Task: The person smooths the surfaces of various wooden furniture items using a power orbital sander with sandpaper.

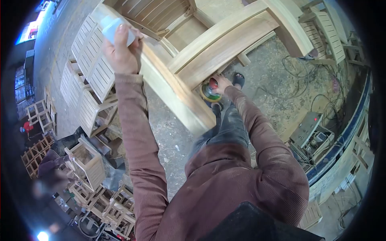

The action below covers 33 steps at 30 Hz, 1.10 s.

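Observation:
My left hand (124, 50) is at the far end of a wide pale wooden beam (173, 94), its fingers closed around a pale blue, block-like thing (114, 29) whose exact kind I cannot make out. The beam belongs to a large wooden frame with a curved rail (225, 34) and a flat board beneath it. Below that rail, my right hand (220, 84) grips a round sander (210, 92) with a red top and a green and yellow rim. Part of the sander is hidden by the beam.
Slatted wooden panels (90, 56) lean at the left, with stacked wooden frames (90, 166) lower down. A control box (307, 128) stands right on the dusty floor, near loose cables (289, 86). Another person (50, 168) is at the left edge.

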Each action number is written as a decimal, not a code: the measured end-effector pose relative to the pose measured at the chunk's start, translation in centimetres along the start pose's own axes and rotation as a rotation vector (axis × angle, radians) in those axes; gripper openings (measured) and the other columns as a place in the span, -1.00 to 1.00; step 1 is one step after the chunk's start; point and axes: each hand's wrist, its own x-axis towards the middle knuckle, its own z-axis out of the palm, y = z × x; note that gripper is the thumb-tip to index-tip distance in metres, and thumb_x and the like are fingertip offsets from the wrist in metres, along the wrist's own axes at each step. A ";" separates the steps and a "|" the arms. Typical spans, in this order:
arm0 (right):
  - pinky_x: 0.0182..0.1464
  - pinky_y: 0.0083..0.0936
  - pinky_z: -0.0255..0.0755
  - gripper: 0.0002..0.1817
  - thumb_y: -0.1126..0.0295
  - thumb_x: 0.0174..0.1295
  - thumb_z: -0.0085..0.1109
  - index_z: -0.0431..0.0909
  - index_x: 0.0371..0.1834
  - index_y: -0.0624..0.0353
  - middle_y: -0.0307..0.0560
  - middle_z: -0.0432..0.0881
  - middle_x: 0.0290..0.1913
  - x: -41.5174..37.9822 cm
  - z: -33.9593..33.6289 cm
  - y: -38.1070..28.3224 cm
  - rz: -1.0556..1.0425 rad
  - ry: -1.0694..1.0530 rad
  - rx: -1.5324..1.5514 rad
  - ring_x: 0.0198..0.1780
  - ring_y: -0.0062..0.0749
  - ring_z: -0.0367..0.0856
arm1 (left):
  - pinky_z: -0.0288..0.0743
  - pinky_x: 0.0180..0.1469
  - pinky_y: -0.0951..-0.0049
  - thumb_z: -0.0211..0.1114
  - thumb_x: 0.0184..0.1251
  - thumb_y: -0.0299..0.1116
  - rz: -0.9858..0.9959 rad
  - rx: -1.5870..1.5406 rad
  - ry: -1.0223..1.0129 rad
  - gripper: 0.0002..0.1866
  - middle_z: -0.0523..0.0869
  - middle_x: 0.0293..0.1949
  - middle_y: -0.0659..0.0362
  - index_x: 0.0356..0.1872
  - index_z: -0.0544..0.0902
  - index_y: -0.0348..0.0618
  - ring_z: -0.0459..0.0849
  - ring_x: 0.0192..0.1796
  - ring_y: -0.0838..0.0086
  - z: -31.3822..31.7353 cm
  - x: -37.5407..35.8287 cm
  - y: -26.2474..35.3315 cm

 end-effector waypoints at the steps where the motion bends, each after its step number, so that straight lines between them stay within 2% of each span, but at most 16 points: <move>1: 0.09 -0.16 0.40 -0.29 0.23 -0.31 0.39 0.41 0.07 0.02 0.09 0.47 0.05 0.1 -0.1 0.3 -0.141 -0.005 -0.034 0.06 0.09 0.48 | 0.35 -0.40 0.47 0.20 0.23 -0.20 -0.005 0.049 -0.013 -0.70 0.44 -0.67 0.17 -0.29 0.51 -0.29 0.47 -0.54 0.46 -0.4 0.1 0.0; 2: 0.09 -0.16 0.40 -0.29 0.23 -0.31 0.39 0.41 0.07 0.02 0.09 0.47 0.05 -0.1 0.1 0.4 -0.129 -0.013 -0.021 0.06 0.09 0.48 | 0.38 -0.27 0.38 0.16 0.22 -0.15 -0.017 0.092 -0.026 -0.65 0.41 -0.66 0.15 -0.30 0.50 -0.32 0.47 -0.49 0.37 -0.5 0.0 0.0; 4: -0.01 -0.15 0.46 -0.26 0.22 -0.31 0.36 0.38 0.12 -0.06 0.13 0.48 0.00 -0.3 -0.5 0.9 -0.220 -0.028 -0.088 -0.03 0.10 0.54 | 0.37 -0.26 0.38 0.16 0.19 -0.11 -0.025 0.145 0.009 -0.62 0.39 -0.67 0.15 -0.30 0.49 -0.32 0.47 -0.47 0.35 -0.3 -0.2 0.0; 10: 0.01 -0.20 0.44 -0.26 0.24 -0.30 0.37 0.36 0.12 -0.07 0.09 0.47 -0.02 -3.9 -0.8 3.3 -0.235 -0.072 -0.026 -0.02 0.06 0.54 | 0.34 -0.26 0.40 0.15 0.19 -0.09 0.039 0.180 0.027 -0.60 0.35 -0.69 0.18 -0.30 0.48 -0.34 0.40 -0.49 0.39 0.2 0.0 0.0; 12: 0.00 -0.19 0.44 -0.27 0.22 -0.28 0.37 0.35 0.12 -0.08 0.06 0.46 -0.03 -5.3 -2.5 2.6 -0.019 -0.264 -0.053 -0.02 0.05 0.52 | 0.33 -0.25 0.38 0.13 0.20 -0.09 0.030 0.179 0.040 -0.61 0.34 -0.70 0.18 -0.31 0.47 -0.33 0.37 -0.51 0.42 0.9 -0.2 0.3; 14: 0.00 -0.17 0.43 -0.33 0.19 -0.20 0.34 0.35 0.10 -0.08 0.06 0.44 -0.03 -5.8 -4.2 1.3 0.049 -0.237 -0.106 -0.03 0.04 0.52 | 0.33 -0.25 0.37 0.11 0.21 -0.10 0.026 0.131 0.052 -0.62 0.34 -0.69 0.17 -0.32 0.46 -0.32 0.34 -0.54 0.43 0.3 -0.2 -0.1; 16: -0.02 -0.20 0.47 -0.43 0.21 -0.08 0.30 0.39 0.09 -0.09 0.07 0.44 -0.03 -5.1 -4.6 0.6 0.106 0.111 -0.407 -0.05 0.09 0.51 | 0.33 -0.24 0.36 0.10 0.22 -0.10 0.033 0.140 0.039 -0.62 0.35 -0.66 0.17 -0.32 0.46 -0.31 0.31 -0.56 0.47 0.2 -0.2 -0.1; 20: -0.15 -0.11 0.52 -0.59 0.24 0.08 0.15 0.45 0.06 -0.10 0.11 0.41 -0.01 -0.3 -7.8 1.2 0.213 0.229 -0.478 -0.05 0.10 0.50 | 0.33 -0.26 0.37 0.12 0.21 -0.11 0.038 0.144 0.019 -0.63 0.36 -0.62 0.20 -0.31 0.45 -0.30 0.29 -0.57 0.53 0.3 -0.2 -0.1; 22: -0.31 -0.04 0.53 -0.67 0.29 0.16 0.04 0.49 0.03 -0.13 0.11 0.38 0.00 2.4 -7.6 4.2 0.142 0.130 -0.716 -0.04 0.06 0.48 | 0.33 -0.26 0.38 0.15 0.21 -0.12 0.033 0.146 0.037 -0.64 0.36 -0.62 0.21 -0.31 0.45 -0.29 0.29 -0.58 0.53 0.8 -0.2 0.1; 23: -0.39 0.03 0.51 -0.69 0.32 0.19 -0.04 0.50 0.01 -0.18 0.11 0.36 0.03 2.8 -7.4 6.5 0.036 0.189 -0.764 -0.03 0.00 0.48 | 0.34 -0.27 0.40 0.16 0.20 -0.12 0.020 0.141 0.015 -0.64 0.35 -0.63 0.23 -0.29 0.45 -0.29 0.29 -0.58 0.53 0.7 -0.3 0.1; 26: -0.32 -0.02 0.54 -0.64 0.33 0.11 0.08 0.47 0.02 -0.23 0.12 0.36 0.02 -0.4 -8.7 7.3 -0.042 0.071 -0.691 -0.05 0.03 0.49 | 0.36 -0.27 0.35 0.16 0.20 -0.10 0.046 0.218 0.042 -0.60 0.32 -0.70 0.21 -0.29 0.44 -0.34 0.29 -0.60 0.51 1.1 -0.1 0.2; 27: -0.22 -0.07 0.55 -0.51 0.32 -0.02 0.22 0.43 0.06 -0.28 0.14 0.34 0.05 -1.4 -9.0 8.1 -0.051 0.041 -0.643 -0.05 0.10 0.49 | 0.36 -0.27 0.35 0.16 0.20 -0.10 0.044 0.220 0.047 -0.60 0.32 -0.70 0.21 -0.29 0.44 -0.34 0.29 -0.60 0.51 1.0 0.0 0.1; 28: -0.22 -0.07 0.55 -0.51 0.32 -0.02 0.22 0.43 0.06 -0.28 0.14 0.34 0.05 -2.8 -9.3 8.5 -0.049 0.032 -0.641 -0.05 0.10 0.49 | 0.36 -0.28 0.35 0.16 0.19 -0.09 0.041 0.220 0.056 -0.59 0.30 -0.71 0.22 -0.30 0.44 -0.34 0.28 -0.60 0.51 0.8 -0.1 0.0; 30: -0.03 -0.13 0.49 -0.34 0.29 -0.13 0.31 0.36 0.15 -0.30 0.13 0.39 0.07 -5.3 -11.3 9.1 -0.013 -0.008 -0.541 0.00 0.12 0.48 | 0.35 -0.29 0.36 0.16 0.18 -0.09 0.037 0.211 0.064 -0.59 0.29 -0.73 0.23 -0.30 0.44 -0.33 0.28 -0.60 0.51 0.8 -0.1 -0.1; 31: -0.03 -0.13 0.49 -0.34 0.29 -0.13 0.31 0.36 0.15 -0.30 0.13 0.39 0.07 -6.2 -12.8 9.0 -0.009 -0.006 -0.545 0.00 0.12 0.48 | 0.34 -0.29 0.38 0.16 0.19 -0.10 0.034 0.168 0.042 -0.61 0.30 -0.71 0.23 -0.30 0.44 -0.31 0.28 -0.59 0.52 0.8 -0.1 -0.1; 33: -0.06 -0.21 0.49 -0.41 0.31 -0.28 0.37 0.45 -0.03 -0.09 0.13 0.46 0.00 -7.3 -15.5 9.2 0.184 0.103 -0.258 0.00 0.04 0.53 | 0.34 -0.29 0.39 0.15 0.20 -0.09 0.024 0.131 0.024 -0.62 0.30 -0.71 0.22 -0.30 0.44 -0.27 0.29 -0.58 0.51 0.8 -0.1 -0.1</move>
